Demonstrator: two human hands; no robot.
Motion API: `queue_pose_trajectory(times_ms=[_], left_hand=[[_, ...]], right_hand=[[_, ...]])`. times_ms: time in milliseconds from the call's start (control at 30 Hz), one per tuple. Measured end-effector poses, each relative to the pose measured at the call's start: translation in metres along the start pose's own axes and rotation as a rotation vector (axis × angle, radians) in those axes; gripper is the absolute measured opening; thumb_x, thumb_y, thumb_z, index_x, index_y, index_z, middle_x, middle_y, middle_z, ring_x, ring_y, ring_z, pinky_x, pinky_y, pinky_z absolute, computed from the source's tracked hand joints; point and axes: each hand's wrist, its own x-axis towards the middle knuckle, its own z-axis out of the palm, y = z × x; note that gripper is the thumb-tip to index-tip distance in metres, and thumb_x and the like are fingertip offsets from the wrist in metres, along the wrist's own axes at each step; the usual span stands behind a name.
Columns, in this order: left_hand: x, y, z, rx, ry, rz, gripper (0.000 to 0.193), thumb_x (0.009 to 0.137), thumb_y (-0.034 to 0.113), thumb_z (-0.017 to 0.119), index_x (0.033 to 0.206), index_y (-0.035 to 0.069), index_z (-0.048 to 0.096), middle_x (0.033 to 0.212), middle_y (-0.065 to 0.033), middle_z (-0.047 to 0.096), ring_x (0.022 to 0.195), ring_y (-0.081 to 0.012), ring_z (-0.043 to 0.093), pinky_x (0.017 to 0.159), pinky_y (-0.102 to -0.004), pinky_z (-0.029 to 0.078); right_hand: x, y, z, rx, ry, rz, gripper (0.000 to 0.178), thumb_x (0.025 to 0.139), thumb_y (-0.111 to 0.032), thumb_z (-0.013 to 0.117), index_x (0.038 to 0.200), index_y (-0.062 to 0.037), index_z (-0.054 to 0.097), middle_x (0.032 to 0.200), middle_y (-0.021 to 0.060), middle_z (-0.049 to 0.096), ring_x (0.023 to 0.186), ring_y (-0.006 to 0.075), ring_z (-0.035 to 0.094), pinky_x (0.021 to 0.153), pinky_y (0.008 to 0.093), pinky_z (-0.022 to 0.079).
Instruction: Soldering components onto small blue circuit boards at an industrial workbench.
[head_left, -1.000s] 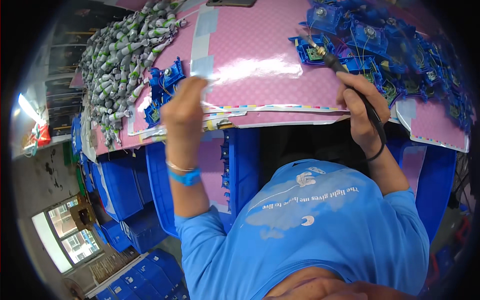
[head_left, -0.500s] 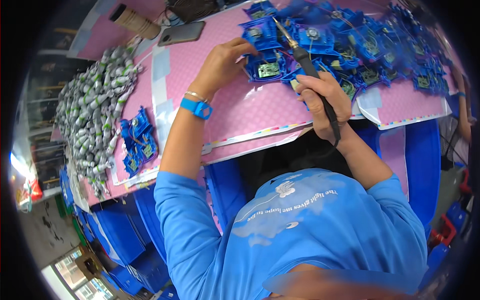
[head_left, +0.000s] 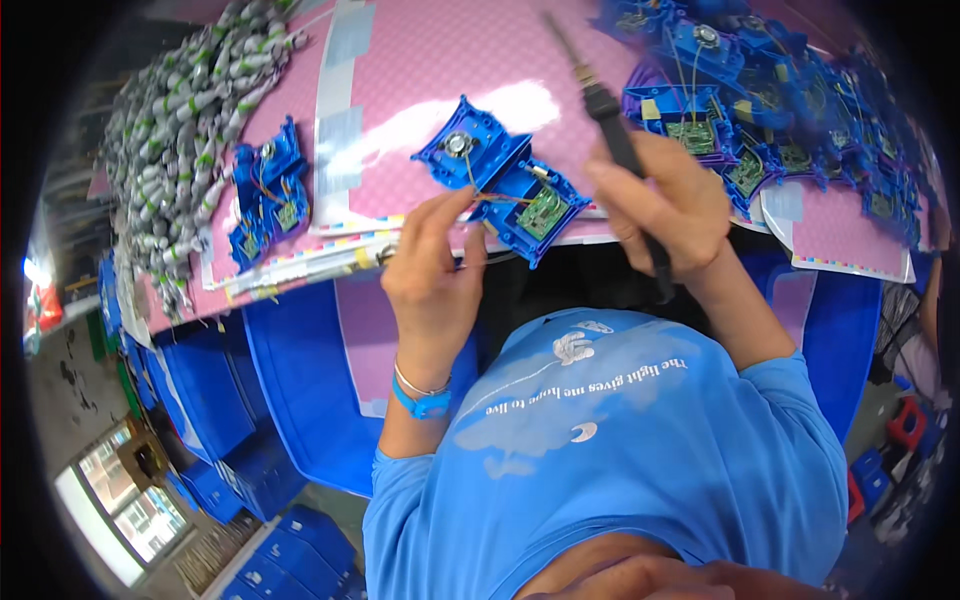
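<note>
An opened blue plastic casing (head_left: pixel 513 150) lies at the near edge of the pink table, its two halves spread apart. One half carries a round speaker (head_left: pixel 458 145), the other a green circuit board (head_left: pixel 543 213), with thin wires running between them. My left hand (head_left: pixel 435 255) has its fingers bent around the casing's near left side, at the wires; the exact grip is partly hidden. To the right of the casing, my right hand (head_left: pixel 675 200) is closed around the black handle of a soldering iron (head_left: pixel 612 112). The iron's blurred metal tip points up and away, apart from the casing.
A heap of similar blue casings (head_left: pixel 700 50) covers the table's right side. Another opened casing (head_left: pixel 270 190) lies at the left, beside a large pile of grey-and-white bundled cables (head_left: pixel 190 130). Blue bins (head_left: pixel 300 390) stand below the pink tabletop (head_left: pixel 420 60).
My left hand has come back from the heap toward the near edge, where one opened casing now lies apart. The soldering iron stays in my right hand. The view has shifted.
</note>
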Motion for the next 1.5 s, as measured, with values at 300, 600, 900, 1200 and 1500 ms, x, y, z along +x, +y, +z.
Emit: queue_pose_trajectory(times_ms=[300, 600, 900, 1200, 1500], left_hand=[[-0.015, -0.021, 0.016, -0.758, -0.036, -0.424, 0.019, 0.087, 0.000, 0.076, 0.106, -0.001, 0.075, 0.085, 0.0044, 0.071, 0.059, 0.0042, 0.045, 0.051, -0.0157, 0.031], [0.010, -0.032, -0.001, -1.119, 0.169, -0.451, 0.014, 0.097, 0.006, 0.068, 0.106, -0.002, 0.075, 0.071, 0.0060, 0.055, 0.058, -0.0003, 0.040, 0.051, -0.0206, 0.029], [0.020, -0.045, 0.026, -0.501, 0.296, -0.239, 0.028, 0.094, 0.007, 0.074, 0.122, 0.004, 0.071, 0.086, 0.0028, 0.065, 0.066, -0.0006, 0.051, 0.054, -0.0179, 0.037], [0.022, -0.041, 0.033, -0.610, 0.410, -0.214, 0.029, 0.092, 0.004, 0.075, 0.120, 0.004, 0.068, 0.084, 0.0024, 0.066, 0.057, 0.0004, 0.046, 0.049, -0.0176, 0.034], [0.022, -0.046, 0.039, -0.541, 0.428, -0.189, 0.028, 0.091, 0.004, 0.076, 0.118, 0.004, 0.069, 0.084, 0.0009, 0.068, 0.056, 0.0000, 0.047, 0.048, -0.0176, 0.035]], right_hand=[[-0.020, -0.023, 0.038, 0.119, -0.250, 0.215, 0.066, 0.075, -0.026, 0.089, 0.130, -0.0017, 0.062, 0.131, 0.0287, 0.062, 0.123, 0.0429, 0.062, 0.102, 0.0470, 0.051], [-0.017, -0.024, 0.016, 0.178, -0.119, 0.189, 0.028, 0.087, -0.003, 0.072, 0.113, 0.0051, 0.067, 0.092, 0.0170, 0.069, 0.077, 0.0287, 0.067, 0.072, 0.0336, 0.054], [-0.016, -0.036, 0.013, 0.263, -0.094, 0.439, 0.027, 0.091, 0.001, 0.063, 0.118, 0.0056, 0.064, 0.083, 0.0079, 0.067, 0.071, 0.0100, 0.062, 0.064, 0.0245, 0.050], [-0.011, -0.031, 0.014, 0.340, -0.109, 0.540, 0.026, 0.091, -0.002, 0.062, 0.115, 0.0062, 0.064, 0.081, 0.0075, 0.067, 0.067, 0.0085, 0.059, 0.061, 0.0232, 0.047], [-0.007, -0.029, 0.016, 0.320, -0.134, 0.507, 0.025, 0.091, -0.002, 0.062, 0.114, 0.0067, 0.065, 0.078, 0.0064, 0.066, 0.065, 0.0084, 0.059, 0.060, 0.0232, 0.047]])
